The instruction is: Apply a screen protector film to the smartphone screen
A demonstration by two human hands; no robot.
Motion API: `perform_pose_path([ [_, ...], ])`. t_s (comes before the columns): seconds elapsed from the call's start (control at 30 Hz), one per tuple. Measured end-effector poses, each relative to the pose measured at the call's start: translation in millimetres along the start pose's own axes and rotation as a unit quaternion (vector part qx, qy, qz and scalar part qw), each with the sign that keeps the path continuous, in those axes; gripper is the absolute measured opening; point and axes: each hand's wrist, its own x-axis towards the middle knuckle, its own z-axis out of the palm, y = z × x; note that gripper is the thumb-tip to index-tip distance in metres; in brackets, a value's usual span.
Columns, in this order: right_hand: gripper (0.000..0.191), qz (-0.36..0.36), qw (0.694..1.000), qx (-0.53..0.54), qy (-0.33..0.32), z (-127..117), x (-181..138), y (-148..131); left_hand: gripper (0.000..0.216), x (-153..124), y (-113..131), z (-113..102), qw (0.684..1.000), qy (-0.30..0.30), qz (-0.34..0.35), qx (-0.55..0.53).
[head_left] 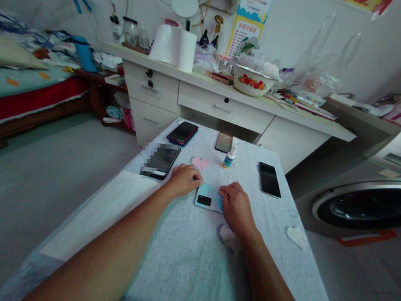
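A light blue phone (206,197) lies face down on the cloth-covered table (181,254), its camera block towards me. My left hand (184,178) rests curled at the phone's left top corner, fingers bent and touching it. My right hand (236,206) lies over the phone's right half, fingers curled onto its edge. A small white bottle with a blue label (229,158) stands just beyond the phone.
Other phones lie on the table: one at the left (163,161), a dark one with a red edge (182,132), a brownish one (224,142) and a black one at the right (270,179). Behind stand a cluttered white desk (223,107), a bed (15,86) and a washing machine (372,199).
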Motion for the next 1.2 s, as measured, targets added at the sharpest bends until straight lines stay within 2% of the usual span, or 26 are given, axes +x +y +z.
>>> perform_pose_path([
  [0.4, 0.025, -0.019, 1.000, 0.000, 0.008, 2.0, -1.3, 3.8, 0.018, -0.7, 3.2, -2.8, 1.000, -0.005, -0.002, 0.005],
  [1.2, 0.026, 0.043, 0.997, -0.059, 0.002, -15.6, -4.3, 19.0, 0.019, -1.0, 1.2, -1.5, 1.000, 0.000, 0.004, 0.004],
])
